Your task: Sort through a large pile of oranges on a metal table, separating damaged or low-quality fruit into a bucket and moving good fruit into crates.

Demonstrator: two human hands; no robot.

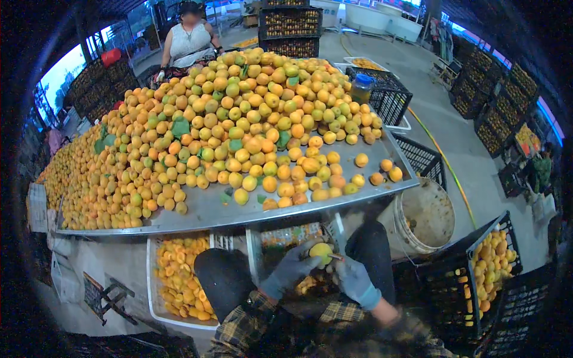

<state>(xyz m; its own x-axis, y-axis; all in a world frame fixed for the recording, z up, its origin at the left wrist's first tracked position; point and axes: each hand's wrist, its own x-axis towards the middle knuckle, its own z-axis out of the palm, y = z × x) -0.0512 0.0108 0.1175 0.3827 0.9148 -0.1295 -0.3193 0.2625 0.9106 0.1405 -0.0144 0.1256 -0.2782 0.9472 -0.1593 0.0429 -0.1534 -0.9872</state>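
Note:
My left hand (293, 267), in a grey-blue glove, is closed around a yellow-green apricot (320, 254). My right hand (356, 279), gloved alike, grips a small knife (336, 257) whose tip is at the fruit's right side. Both hands are over my lap, in front of the steel table. Beneath them sits a white crate (253, 255), its contents partly hidden by my hands. On my left, a white crate (151, 286) holds halved apricots (183, 279). A large heap of whole apricots (241, 116) with some green leaves covers much of the steel table (197, 210).
A stained white bucket (427, 215) stands right of my knee. Beside it, a black plastic crate (470, 268) contains apricots. A blue-lidded jar (361, 87) rests at the table's right side. Across the table sits a person (190, 42). A yellow hose (441, 154) crosses the floor; a small folding stool (109, 297) stands left.

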